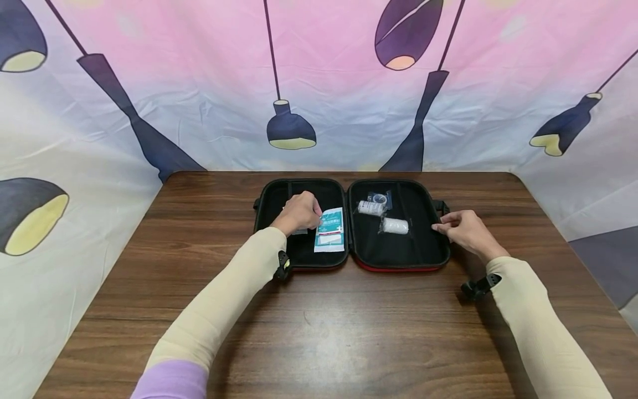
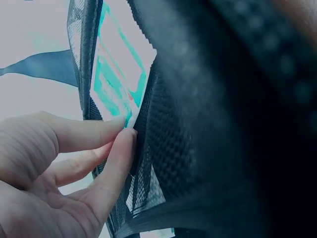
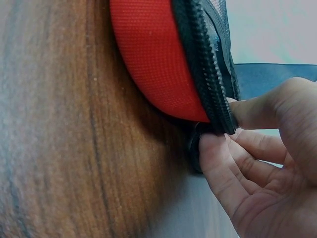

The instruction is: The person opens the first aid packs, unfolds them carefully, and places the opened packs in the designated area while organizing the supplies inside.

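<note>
An unzipped first-aid case [image 1: 399, 252] lies spread flat, black inside and red outside. Over its left half, my left hand [image 1: 301, 211] pinches the edge of a teal and white sachet [image 1: 330, 224] between thumb and fingertip. The left wrist view shows this grip, with black mesh [image 2: 173, 119] beside the sachet. My right hand [image 1: 467, 230] holds the zippered rim [image 3: 205, 64] of the right half, thumb on top and fingers below. On that half lie two white wrapped rolls [image 1: 371, 208], and behind them a small blue-and-clear packet [image 1: 382, 198] with a round item inside.
The case stands near the far edge of a brown wooden table [image 1: 319, 332]. Behind it hangs a cloth [image 1: 224, 133] printed with lamps. A black strap loop [image 1: 441, 207] sticks out at the case's right side. Part of a pale item [image 1: 300, 231] shows below my left hand.
</note>
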### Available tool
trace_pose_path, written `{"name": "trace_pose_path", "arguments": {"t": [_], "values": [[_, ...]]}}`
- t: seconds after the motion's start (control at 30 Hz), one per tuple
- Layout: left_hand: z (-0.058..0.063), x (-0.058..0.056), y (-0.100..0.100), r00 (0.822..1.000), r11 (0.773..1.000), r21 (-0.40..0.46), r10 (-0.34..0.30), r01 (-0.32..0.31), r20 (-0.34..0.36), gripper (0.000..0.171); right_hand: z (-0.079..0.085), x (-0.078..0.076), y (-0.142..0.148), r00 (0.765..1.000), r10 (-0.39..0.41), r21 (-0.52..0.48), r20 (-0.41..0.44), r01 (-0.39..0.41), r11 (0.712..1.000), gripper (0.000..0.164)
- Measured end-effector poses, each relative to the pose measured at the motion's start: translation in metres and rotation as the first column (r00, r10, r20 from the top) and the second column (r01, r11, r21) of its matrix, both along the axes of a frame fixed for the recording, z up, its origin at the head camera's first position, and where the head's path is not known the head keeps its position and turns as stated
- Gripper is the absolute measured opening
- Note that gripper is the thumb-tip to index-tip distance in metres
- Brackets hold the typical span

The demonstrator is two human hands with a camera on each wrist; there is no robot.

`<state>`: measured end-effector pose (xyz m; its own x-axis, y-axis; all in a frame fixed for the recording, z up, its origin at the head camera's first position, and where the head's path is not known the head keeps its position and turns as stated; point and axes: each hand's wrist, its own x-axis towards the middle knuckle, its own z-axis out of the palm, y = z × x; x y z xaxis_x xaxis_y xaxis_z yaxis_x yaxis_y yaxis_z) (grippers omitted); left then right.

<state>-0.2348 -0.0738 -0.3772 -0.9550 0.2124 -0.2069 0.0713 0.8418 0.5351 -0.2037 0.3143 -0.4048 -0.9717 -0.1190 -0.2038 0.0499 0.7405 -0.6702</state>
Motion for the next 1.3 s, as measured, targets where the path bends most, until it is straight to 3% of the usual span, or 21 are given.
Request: {"name": "trace_pose_path", "arguments": {"t": [0.47,0.57,0.73,0.97,1.07,1.3], "values": [[0.000,0.001,-0.012,0.997,0.988,0.137,0.071,-0.073,0.018,0.005,-0.001,0.000,-0.003,1.000,0.010,-0.001,-0.006,-0.010,1.000,0.054],[0.001,0.001,-0.016,0.994,0.967,0.231,0.099,-0.108,0.049,0.007,-0.001,0.000,-0.003,1.000,0.008,-0.004,0.000,-0.008,1.000,0.056],[0.003,0.001,-0.023,0.989,0.906,0.397,0.125,-0.145,0.077,0.013,0.001,0.001,-0.002,1.000,0.006,-0.010,0.004,-0.006,1.000,0.057],[0.009,0.000,-0.038,0.973,0.839,0.493,0.206,-0.228,0.099,0.016,0.002,0.001,-0.001,1.000,0.013,-0.015,0.002,-0.013,1.000,0.056],[0.016,0.000,-0.048,0.965,0.824,0.504,0.244,-0.260,0.100,0.017,0.002,0.001,0.000,1.000,0.019,-0.008,0.001,-0.019,1.000,0.057],[0.027,0.002,-0.078,0.948,0.831,0.464,0.310,-0.308,0.075,0.020,0.002,0.001,-0.002,1.000,0.010,0.003,0.002,-0.010,1.000,0.056]]}}
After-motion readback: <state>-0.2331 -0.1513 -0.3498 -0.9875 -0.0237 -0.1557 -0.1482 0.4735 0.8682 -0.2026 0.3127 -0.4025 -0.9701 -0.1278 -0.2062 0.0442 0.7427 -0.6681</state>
